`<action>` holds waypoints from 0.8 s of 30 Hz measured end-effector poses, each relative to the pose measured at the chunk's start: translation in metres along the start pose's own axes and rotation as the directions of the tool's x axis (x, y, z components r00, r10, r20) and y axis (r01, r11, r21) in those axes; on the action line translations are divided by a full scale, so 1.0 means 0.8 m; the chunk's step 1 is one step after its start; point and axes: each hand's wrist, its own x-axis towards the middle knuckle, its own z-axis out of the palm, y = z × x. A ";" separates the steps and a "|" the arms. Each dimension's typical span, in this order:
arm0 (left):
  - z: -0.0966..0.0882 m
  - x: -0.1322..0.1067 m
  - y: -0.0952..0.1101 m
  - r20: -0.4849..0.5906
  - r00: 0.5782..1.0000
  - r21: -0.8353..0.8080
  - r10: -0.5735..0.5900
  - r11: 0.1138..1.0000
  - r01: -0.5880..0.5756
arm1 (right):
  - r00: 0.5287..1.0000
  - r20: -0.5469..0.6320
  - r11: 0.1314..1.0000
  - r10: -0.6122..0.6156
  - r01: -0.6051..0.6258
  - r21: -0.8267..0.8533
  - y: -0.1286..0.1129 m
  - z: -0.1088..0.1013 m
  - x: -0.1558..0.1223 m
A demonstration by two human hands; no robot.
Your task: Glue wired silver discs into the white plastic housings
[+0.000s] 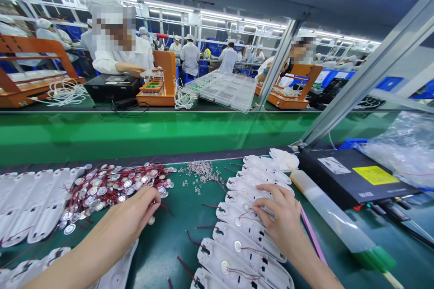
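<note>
My left hand (134,216) reaches into a heap of small metal discs with red wires (111,187), its fingertips pinched at the heap's near edge; what they grip is too small to make out. My right hand (280,219) rests on an overlapping row of white plastic shells (244,235), fingers curled and pressed on one shell where a disc with red wire sits. Several shells nearer me carry discs and wires. A small scatter of tiny pale parts (201,171) lies between the heap and the row.
More white shells (37,203) lie at the left. A long tube with a green end (339,221) and a black box with a yellow label (352,178) sit at the right. Behind runs a green conveyor (152,133); people in white work at orange fixtures (159,86).
</note>
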 end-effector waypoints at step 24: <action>-0.036 0.007 -0.002 -0.205 0.965 0.118 0.161 0.983 -0.139 | 0.986 -0.025 0.985 -0.167 0.167 0.029 -0.010 -0.021 0.016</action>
